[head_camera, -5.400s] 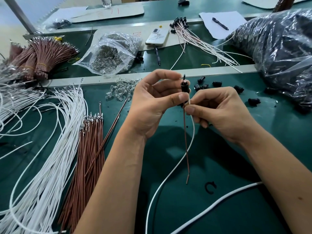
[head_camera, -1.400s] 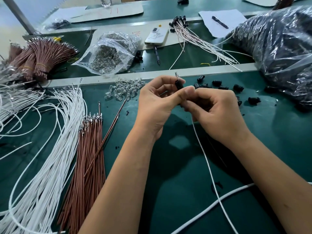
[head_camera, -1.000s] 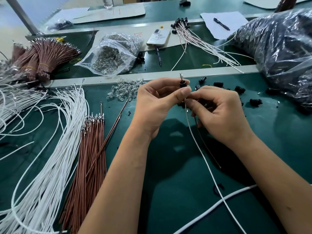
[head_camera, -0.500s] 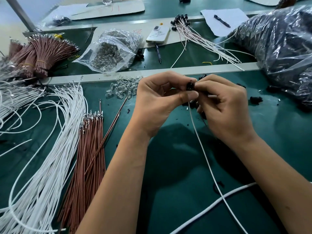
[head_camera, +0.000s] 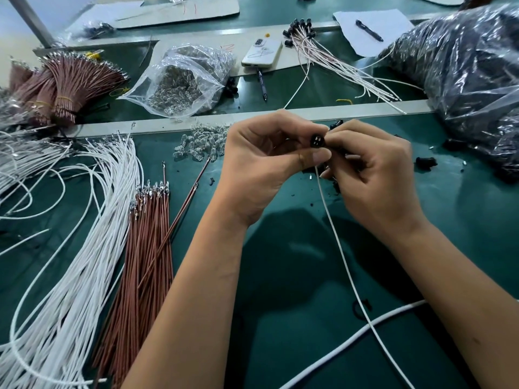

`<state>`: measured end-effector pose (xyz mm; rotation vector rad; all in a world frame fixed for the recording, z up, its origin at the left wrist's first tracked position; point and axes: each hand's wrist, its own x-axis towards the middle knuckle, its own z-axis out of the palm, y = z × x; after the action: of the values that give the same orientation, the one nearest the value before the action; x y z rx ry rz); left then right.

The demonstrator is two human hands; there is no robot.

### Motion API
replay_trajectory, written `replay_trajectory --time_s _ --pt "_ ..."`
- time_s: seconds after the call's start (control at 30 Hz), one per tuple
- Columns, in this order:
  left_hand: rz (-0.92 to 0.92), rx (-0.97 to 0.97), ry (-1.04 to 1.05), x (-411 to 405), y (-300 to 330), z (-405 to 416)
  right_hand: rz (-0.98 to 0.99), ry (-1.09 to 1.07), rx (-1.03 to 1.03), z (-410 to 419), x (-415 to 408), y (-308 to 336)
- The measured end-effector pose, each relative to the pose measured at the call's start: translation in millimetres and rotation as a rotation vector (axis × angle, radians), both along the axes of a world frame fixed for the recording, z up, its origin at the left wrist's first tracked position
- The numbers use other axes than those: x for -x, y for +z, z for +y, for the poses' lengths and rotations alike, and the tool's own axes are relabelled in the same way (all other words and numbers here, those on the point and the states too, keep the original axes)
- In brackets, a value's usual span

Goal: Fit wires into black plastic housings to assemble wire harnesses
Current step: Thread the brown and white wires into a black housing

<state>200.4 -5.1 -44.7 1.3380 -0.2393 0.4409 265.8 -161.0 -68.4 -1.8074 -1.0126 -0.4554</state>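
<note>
A small round black housing (head_camera: 317, 141) is held above the green table, its open end turned toward me. My left hand (head_camera: 264, 161) pinches it between thumb and forefinger. My right hand (head_camera: 373, 175) grips it from the right with curled fingers. A thin white wire (head_camera: 341, 248) hangs from under the housing and runs down across the mat. Loose white wires (head_camera: 70, 248) and brown wires (head_camera: 143, 248) with metal terminals lie at the left. Spare black housings (head_camera: 425, 162) lie at the right.
Clear bulbs (head_camera: 200, 144) are scattered behind my left hand, with a clear bag of more (head_camera: 179, 80) beyond the metal rail. Finished harnesses (head_camera: 331, 57), a phone (head_camera: 262, 53), bundled brown wires (head_camera: 70, 85) and a big dark plastic bag (head_camera: 471, 68) stand further back. A thick white cable (head_camera: 351, 341) crosses the near mat.
The brown wire that hung below the housing earlier is out of sight now. The housing has turned so its open end faces me, and both hands have closed tighter around it.
</note>
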Motion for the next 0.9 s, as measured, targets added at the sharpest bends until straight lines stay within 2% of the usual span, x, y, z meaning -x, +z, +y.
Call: replay_trajectory --time_s 0.6,0.9 --pt "-0.045 -0.034 -0.034 -1.4 1.1 1.8 0.004 -0.034 0.031 -4.1 -2.5 0.8" --pt "-0.019 -0.013 -0.066 1.4 -0.2 0.6 -0.067 -0.072 0.148 -4.0 -3.1 0.7"
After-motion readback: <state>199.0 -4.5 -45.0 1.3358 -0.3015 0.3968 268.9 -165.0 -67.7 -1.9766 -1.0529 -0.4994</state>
